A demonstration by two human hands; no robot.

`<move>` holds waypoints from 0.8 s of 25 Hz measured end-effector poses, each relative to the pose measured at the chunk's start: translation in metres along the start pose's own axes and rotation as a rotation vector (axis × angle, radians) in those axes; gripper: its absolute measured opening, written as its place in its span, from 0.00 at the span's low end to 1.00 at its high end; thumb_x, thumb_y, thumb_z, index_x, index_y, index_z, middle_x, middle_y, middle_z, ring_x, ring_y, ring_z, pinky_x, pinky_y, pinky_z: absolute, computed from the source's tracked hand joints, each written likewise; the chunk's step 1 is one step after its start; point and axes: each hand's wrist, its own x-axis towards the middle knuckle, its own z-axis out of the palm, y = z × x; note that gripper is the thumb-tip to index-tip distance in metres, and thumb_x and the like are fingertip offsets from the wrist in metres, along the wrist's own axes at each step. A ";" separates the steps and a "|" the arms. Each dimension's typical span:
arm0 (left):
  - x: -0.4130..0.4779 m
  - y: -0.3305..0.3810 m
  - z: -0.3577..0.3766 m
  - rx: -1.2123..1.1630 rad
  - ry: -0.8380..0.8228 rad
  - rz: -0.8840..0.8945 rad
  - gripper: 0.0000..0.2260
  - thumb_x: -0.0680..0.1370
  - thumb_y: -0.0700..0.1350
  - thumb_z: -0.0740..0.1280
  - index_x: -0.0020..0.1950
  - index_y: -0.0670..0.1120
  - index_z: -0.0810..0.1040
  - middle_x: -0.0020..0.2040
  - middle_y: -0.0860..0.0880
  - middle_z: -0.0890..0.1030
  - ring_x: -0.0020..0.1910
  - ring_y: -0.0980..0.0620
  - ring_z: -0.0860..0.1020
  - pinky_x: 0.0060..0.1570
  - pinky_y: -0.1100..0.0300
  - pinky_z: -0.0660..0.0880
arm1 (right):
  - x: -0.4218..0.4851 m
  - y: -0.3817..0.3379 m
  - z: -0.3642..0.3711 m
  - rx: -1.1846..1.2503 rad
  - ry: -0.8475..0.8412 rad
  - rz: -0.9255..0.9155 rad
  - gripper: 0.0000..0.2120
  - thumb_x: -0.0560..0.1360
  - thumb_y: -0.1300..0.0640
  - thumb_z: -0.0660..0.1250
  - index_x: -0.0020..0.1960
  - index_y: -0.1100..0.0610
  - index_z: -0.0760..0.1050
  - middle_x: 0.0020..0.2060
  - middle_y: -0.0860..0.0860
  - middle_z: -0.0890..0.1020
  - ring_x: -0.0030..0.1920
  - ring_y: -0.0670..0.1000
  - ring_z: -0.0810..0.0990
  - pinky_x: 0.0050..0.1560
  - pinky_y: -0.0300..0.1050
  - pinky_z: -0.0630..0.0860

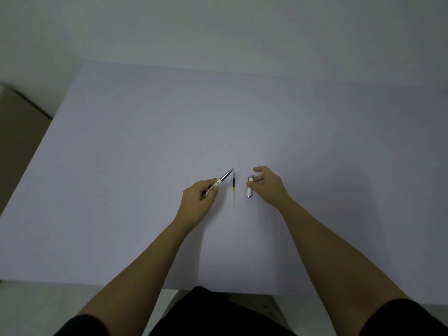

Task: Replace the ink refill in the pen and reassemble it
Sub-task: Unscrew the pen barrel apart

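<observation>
My left hand [198, 198] grips the pen's front half [221, 180], a white barrel with a silver tapered tip that points up and to the right. An ink refill [234, 189] lies on the table between my hands, its dark end away from me and its clear yellowish end toward me. To its right, the pen's short white rear half [249, 189] with a silver end lies on the table. My right hand [268, 186] rests beside that half, thumb and index finger touching its upper end, the other fingers spread.
Everything lies on a wide pale lilac table [218, 117] whose far edge meets a white wall. A beige box or cabinet [17, 132] stands off the table's left side. My dark-clothed lap [218, 314] shows below the near edge.
</observation>
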 end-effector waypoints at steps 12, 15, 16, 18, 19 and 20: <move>0.001 -0.006 -0.002 -0.022 0.021 -0.041 0.09 0.78 0.47 0.62 0.56 0.56 0.79 0.40 0.57 0.79 0.42 0.50 0.79 0.43 0.60 0.74 | -0.003 0.010 0.021 -0.094 0.158 -0.036 0.17 0.75 0.58 0.67 0.61 0.63 0.74 0.48 0.61 0.81 0.51 0.58 0.79 0.56 0.47 0.73; 0.003 -0.005 -0.001 -0.020 0.017 -0.033 0.09 0.78 0.48 0.62 0.55 0.56 0.78 0.39 0.57 0.78 0.41 0.50 0.79 0.41 0.63 0.73 | -0.007 0.001 0.018 -0.064 0.230 -0.131 0.13 0.76 0.58 0.64 0.58 0.63 0.77 0.49 0.61 0.81 0.50 0.57 0.80 0.54 0.42 0.71; 0.004 -0.003 0.001 -0.018 0.019 -0.032 0.09 0.78 0.48 0.61 0.54 0.56 0.78 0.38 0.57 0.78 0.40 0.51 0.79 0.40 0.64 0.73 | -0.009 -0.004 0.018 -0.040 0.261 -0.159 0.12 0.77 0.57 0.63 0.55 0.62 0.78 0.49 0.61 0.82 0.49 0.57 0.80 0.53 0.43 0.72; 0.005 0.001 0.004 -0.010 0.025 -0.033 0.09 0.78 0.48 0.62 0.54 0.55 0.79 0.36 0.57 0.78 0.40 0.51 0.79 0.39 0.65 0.72 | -0.014 -0.016 0.018 0.059 0.261 -0.163 0.14 0.77 0.53 0.62 0.49 0.62 0.80 0.45 0.61 0.83 0.45 0.57 0.80 0.51 0.47 0.75; 0.006 0.004 0.006 0.002 0.027 -0.029 0.09 0.78 0.47 0.62 0.54 0.54 0.79 0.36 0.57 0.78 0.40 0.51 0.79 0.39 0.65 0.73 | -0.017 -0.023 0.018 0.131 0.210 -0.152 0.16 0.77 0.50 0.61 0.47 0.61 0.80 0.43 0.61 0.83 0.43 0.56 0.80 0.48 0.49 0.76; 0.006 0.007 0.009 0.021 0.029 -0.019 0.09 0.78 0.47 0.62 0.54 0.52 0.79 0.36 0.58 0.78 0.40 0.52 0.79 0.39 0.65 0.73 | -0.021 -0.028 0.019 0.199 0.134 -0.152 0.16 0.77 0.48 0.61 0.47 0.59 0.81 0.42 0.58 0.84 0.39 0.53 0.80 0.44 0.46 0.76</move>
